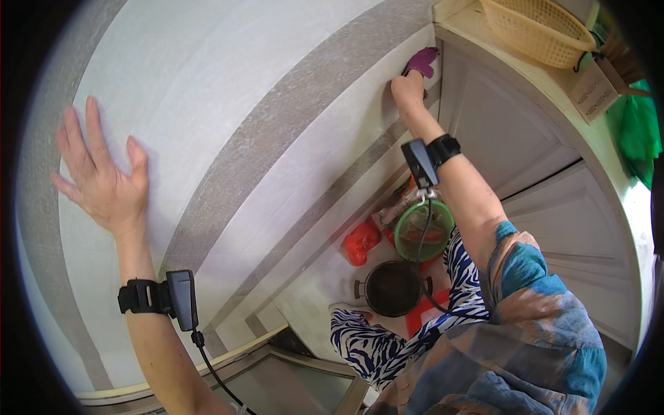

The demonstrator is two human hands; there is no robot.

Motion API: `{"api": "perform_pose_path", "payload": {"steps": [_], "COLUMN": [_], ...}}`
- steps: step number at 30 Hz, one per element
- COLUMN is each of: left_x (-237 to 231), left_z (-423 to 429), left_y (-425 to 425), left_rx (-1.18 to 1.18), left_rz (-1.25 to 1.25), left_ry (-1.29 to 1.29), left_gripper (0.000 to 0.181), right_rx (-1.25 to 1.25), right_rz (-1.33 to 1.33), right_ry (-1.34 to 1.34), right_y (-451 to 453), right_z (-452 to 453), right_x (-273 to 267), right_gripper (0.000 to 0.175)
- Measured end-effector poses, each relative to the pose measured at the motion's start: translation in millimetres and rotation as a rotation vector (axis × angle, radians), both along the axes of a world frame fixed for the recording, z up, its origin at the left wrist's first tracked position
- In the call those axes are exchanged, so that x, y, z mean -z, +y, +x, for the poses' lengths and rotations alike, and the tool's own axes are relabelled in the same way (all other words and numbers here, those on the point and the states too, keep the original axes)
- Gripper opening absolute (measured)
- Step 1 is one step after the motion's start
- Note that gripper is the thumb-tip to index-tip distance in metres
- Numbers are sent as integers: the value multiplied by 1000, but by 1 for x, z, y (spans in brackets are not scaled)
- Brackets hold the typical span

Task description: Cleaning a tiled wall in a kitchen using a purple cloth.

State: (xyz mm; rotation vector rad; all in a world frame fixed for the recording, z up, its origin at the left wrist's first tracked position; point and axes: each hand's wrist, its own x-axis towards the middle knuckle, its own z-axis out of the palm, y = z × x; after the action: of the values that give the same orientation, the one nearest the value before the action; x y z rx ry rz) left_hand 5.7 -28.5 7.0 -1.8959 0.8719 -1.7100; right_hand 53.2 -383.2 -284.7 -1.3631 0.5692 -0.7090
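My left hand (106, 176) lies against the striped wall (249, 93), fingers spread and nothing in its grasp. Farther right, my right hand (410, 93) grips a purple cloth (423, 62). The cloth is against the wall, close to the corner where a white cabinet (493, 104) meets it. Both wrists wear black straps with small dark devices and cables.
On the counter (487, 39) sit a yellow plastic basket (539, 36), a cardboard box (596, 93) and a green bag (640, 135). A dark pot (393, 288), a green basin (441, 215) and a red plastic bag (361, 243) stand by my legs. A framed glass panel (285, 384) is at lower left.
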Motion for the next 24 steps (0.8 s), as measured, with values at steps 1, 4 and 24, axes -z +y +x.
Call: {"api": "perform_pose_path", "payload": {"steps": [1, 4, 24], "left_x": [1, 2, 5], "left_z": [0, 1, 7], "left_y": [3, 2, 18], "left_rx": [-21, -14, 5], "left_rz": [2, -3, -54], "left_ry": [1, 25, 60], "left_gripper": [66, 64, 62], "right_rx": [-34, 141, 206], "right_rz": [-100, -523, -727], "right_ry": [118, -89, -270], "right_y": [22, 109, 145], "right_z": [-5, -21, -20], "right_x": [-3, 3, -95], "right_gripper": [47, 75, 54]}}
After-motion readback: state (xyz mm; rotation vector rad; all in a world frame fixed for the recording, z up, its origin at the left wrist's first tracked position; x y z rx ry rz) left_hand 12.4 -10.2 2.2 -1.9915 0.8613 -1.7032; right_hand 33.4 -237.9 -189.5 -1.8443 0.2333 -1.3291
